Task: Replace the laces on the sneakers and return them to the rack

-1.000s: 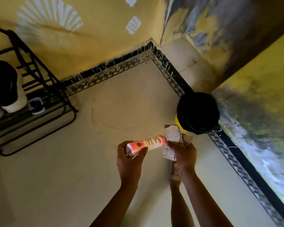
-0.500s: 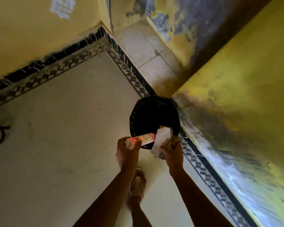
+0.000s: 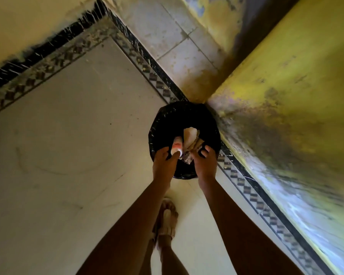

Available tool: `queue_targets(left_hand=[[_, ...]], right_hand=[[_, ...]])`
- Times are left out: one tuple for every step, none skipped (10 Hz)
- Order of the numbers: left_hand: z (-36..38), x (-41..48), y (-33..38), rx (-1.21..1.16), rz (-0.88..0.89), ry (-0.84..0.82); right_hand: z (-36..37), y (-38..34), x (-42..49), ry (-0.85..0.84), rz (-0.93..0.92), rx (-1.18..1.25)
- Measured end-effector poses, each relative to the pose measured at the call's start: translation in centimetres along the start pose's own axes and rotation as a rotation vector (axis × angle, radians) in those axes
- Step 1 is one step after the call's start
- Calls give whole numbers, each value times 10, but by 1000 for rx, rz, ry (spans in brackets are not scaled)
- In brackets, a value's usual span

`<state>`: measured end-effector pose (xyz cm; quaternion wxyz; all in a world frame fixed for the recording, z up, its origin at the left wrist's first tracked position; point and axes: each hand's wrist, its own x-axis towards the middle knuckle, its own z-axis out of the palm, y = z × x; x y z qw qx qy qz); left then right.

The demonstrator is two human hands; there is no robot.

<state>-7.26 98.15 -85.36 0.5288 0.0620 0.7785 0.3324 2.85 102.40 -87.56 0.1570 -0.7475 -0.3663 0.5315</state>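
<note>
Both my hands hang over the mouth of a round black bin (image 3: 209, 124) that stands on the floor against the yellow wall. My left hand (image 3: 164, 161) grips an orange and white tube (image 3: 177, 145), tipped end-first into the bin. My right hand (image 3: 204, 161) holds crumpled pieces of cardboard and paper (image 3: 191, 138) just beside the tube, also over the opening. No sneakers, laces or rack show in this view.
The bin stands at the corner where a yellow wall (image 3: 286, 96) meets a tiled recess (image 3: 177, 46). A black and chequered border (image 3: 157, 76) runs along the pale floor (image 3: 68, 155). My sandalled foot (image 3: 167, 221) is planted just behind the bin.
I have stepped up to the bin, and the rack has left the view on the left. Both hands have moved forward over the bin, and the tube has tipped from level to pointing down.
</note>
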Motion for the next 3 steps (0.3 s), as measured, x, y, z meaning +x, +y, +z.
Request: queue_targets(left_hand=[[-5,-5,1,160,73,-17],[-13,-12,-1,270,127,-18],[-26,-31,5,312,199,-1]], right_hand=[[0,3,-9,13,3,-24],[-3,4,-20,-5,-20,-51],[-4,-2,-40,-20,-55,-63]])
